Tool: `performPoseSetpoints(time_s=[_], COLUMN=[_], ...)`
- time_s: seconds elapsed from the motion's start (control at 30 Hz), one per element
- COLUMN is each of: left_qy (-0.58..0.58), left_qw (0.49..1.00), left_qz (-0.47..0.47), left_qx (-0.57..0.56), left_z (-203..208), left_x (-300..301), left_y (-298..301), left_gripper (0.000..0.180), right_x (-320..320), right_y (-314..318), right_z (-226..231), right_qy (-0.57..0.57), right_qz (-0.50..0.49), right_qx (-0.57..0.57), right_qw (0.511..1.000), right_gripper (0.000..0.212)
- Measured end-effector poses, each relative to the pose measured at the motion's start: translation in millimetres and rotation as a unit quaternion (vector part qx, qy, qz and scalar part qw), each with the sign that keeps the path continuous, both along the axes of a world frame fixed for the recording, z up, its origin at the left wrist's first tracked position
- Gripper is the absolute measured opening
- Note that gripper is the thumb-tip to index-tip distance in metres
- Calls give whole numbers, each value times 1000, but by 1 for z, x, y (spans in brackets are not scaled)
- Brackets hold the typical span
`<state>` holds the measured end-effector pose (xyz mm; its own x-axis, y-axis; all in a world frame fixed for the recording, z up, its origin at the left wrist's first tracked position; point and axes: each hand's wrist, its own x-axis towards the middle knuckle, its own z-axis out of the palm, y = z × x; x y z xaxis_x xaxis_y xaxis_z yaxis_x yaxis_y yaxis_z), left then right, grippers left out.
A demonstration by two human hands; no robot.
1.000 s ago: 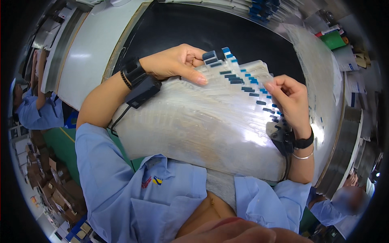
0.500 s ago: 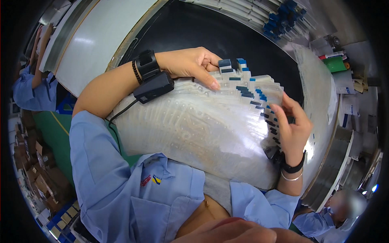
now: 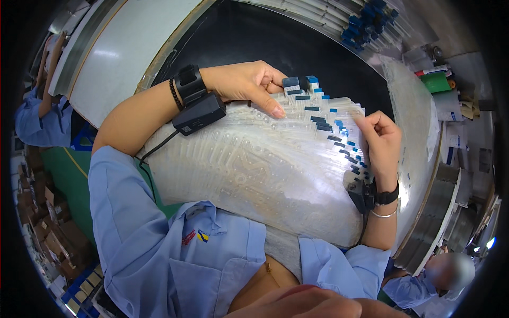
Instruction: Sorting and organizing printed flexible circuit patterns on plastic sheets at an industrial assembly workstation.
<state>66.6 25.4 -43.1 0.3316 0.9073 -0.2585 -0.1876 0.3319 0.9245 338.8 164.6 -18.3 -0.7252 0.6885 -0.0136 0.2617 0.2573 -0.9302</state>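
A thick fan of clear plastic film sheets (image 3: 254,164), with small raised dots and faint printed lines, spreads out in front of my chest. Dark and bright blue tabs (image 3: 321,122) step along its far right edge. At the far edge my left hand (image 3: 257,87) grips the stack, thumb on top and fingers curled, partly hidden beneath. On the right, my right hand (image 3: 380,135) has thumb and curled fingers pinched at the corner of the upper sheets. Both wrists wear black bands with small black devices.
The fan lies over a black work surface (image 3: 238,42). A white panel (image 3: 127,47) stands at left, and strips with blue ends (image 3: 368,24) lie far right. A green roll (image 3: 437,83) sits at right. Co-workers (image 3: 42,116) are at left and lower right.
My right hand has moved slightly up and left, its fingers drawing from spread to curled at the sheet corner. The left hand keeps its grip, and the fan has shifted slightly left.
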Motion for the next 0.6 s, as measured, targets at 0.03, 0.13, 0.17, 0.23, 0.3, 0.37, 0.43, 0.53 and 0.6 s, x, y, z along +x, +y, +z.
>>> performPoseSetpoints(time_s=[0.03,0.13,0.17,0.23,0.3,0.37,0.43,0.53,0.6], left_qy=[-4,-13,-21,-17,-14,-6,-13,-16,-12], left_qw=[1000,1000,999,1000,1000,1000,1000,1000,1000], left_qz=[5,1,-10,-12,-16,-25,-23,-10,0], left_qx=[6,-8,-27,-21,-15,-10,-10,-18,-27], left_z=[-2,-9,-10,-7,-6,-5,2,2,0], left_x=[-1,-6,-7,-7,-6,-8,-5,-2,-3], left_y=[-1,1,1,0,1,1,-2,-2,-1], left_gripper=[50,49,48,47,46,46,45,46,47], right_x=[-1,2,3,6,6,2,-1,2,5], right_y=[0,-3,-6,-10,-4,1,-1,-7,-11], right_z=[0,2,1,-1,-2,-4,-1,-2,-8], right_qy=[1,-4,-4,29,32,7,9,-4,30], right_qz=[2,7,9,-6,0,13,16,7,-40], right_qx=[-1,-43,-42,-56,-89,-31,-35,-31,-46], right_qw=[1000,999,999,998,996,999,999,999,998], right_gripper=[11,11,11,10,9,8,8,12,13])
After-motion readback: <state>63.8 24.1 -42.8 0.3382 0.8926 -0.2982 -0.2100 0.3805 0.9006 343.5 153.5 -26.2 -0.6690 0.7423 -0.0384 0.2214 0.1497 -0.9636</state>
